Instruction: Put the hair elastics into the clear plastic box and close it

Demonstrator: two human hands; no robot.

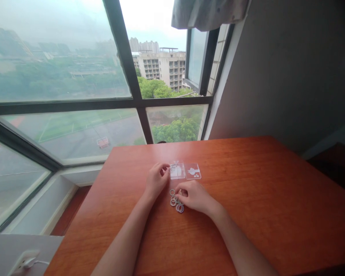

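Observation:
Two clear acrylic tags with white pictures lie side by side on the wooden table (247, 199): the left tag (177, 171) and the right tag (192, 171). My left hand (156, 180) rests with curled fingers pinching the left tag's near edge. Just below, several metal key rings (176, 203) lie in a small pile. My right hand (194, 196) sits over the pile, fingertips pinched on a ring at its top. The ring itself is mostly hidden by the fingers.
A large window (103, 103) runs along the table's far and left sides. A grey wall (290, 76) stands to the right. A white plug and cable (27, 262) sit on the sill at the lower left.

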